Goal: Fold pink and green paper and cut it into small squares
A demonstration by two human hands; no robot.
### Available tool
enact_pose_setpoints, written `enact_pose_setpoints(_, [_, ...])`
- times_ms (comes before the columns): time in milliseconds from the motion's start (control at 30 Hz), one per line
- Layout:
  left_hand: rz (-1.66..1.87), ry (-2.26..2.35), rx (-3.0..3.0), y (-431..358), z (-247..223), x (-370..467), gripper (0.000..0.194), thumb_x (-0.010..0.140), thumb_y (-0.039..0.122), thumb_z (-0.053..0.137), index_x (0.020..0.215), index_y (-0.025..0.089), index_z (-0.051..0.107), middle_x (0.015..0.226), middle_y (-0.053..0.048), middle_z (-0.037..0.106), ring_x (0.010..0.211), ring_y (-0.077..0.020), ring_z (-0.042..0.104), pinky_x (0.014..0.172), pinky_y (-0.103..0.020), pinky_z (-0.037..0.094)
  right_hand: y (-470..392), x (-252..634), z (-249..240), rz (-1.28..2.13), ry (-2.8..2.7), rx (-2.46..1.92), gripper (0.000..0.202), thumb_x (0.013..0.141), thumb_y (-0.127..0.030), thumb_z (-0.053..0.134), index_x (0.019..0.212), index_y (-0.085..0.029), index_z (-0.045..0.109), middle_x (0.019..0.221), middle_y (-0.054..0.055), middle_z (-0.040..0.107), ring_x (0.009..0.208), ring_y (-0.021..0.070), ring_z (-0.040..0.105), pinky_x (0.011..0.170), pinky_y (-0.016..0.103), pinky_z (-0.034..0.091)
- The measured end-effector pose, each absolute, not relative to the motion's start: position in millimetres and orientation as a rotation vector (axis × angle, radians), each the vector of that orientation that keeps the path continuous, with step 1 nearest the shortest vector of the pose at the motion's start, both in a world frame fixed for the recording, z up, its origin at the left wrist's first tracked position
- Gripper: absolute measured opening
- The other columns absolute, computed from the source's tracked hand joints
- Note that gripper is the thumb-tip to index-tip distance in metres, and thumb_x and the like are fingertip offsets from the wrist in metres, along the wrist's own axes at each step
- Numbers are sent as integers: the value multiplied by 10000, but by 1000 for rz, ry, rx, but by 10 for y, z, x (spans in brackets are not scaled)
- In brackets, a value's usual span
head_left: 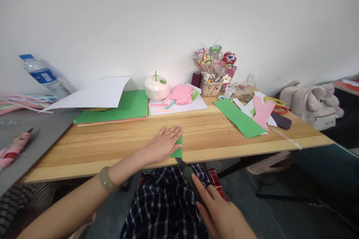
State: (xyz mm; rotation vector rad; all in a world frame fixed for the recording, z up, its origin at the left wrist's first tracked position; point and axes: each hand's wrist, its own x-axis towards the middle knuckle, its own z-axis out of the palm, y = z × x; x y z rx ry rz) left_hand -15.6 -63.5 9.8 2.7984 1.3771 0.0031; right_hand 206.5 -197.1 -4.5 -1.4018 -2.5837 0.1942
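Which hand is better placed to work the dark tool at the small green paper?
Right, likely: the right hand grips the dark tool, its tip by the small green paper's near edge. The left hand lies flat across that paper, so seems better suited to steadying it.

A Wooden Table (207, 134) in Front of Me

The table has light brown grain, and its front edge is close to me. Near this edge, I press a small green paper (176, 152) flat on the wood. Farther back, on the left, lies a stack of coloured sheets (133, 104), with green on top. Just beside it lies a white sheet (198, 106). A basket (211, 88) stands near the wall (168, 18). To the right lie a long green strip (239, 118) and a dark flat object (281, 121).
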Motion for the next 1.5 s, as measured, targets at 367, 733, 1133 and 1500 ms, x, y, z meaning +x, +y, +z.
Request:
enact_pose_setpoints(367, [32,1373,2700,-418,24,-153,561,952,470,131,1432,179,110,1499,-61,117,1371,-193,116,1076,-517,54,-1844,1930,177,-235,-2645,-1606,502,850,-206,428,1349,-214,373,884,49,632,400,132,580,326,227,373])
enact_pose_setpoints(733, [5,1397,2687,-445,86,-89,543,937,497,181,1420,250,166,1501,-47,97,1366,-234,137,1024,-616,111,-1813,1878,175,-530,-2659,-1698,574,776,-242,586,1326,-266,426,961,96,658,384,112,569,309,196,374])
enact_pose_setpoints(1133, [27,1385,2675,-448,74,-101,535,944,478,171,1425,245,147,1498,-17,115,1371,-212,104,1043,-592,77,-1822,1982,175,-559,-2587,-1654,652,686,-157,653,1302,-236,455,782,28,633,353,99,531,294,187,346])
enact_pose_setpoints(1500, [45,1387,2668,-460,77,-108,532,957,420,131,1432,183,127,1500,-11,100,1374,-164,83,1094,-464,56,-1761,1912,257,-448,-2683,-1754,537,811,-174,516,1335,-224,407,728,14,573,384,116,548,326,205,308])
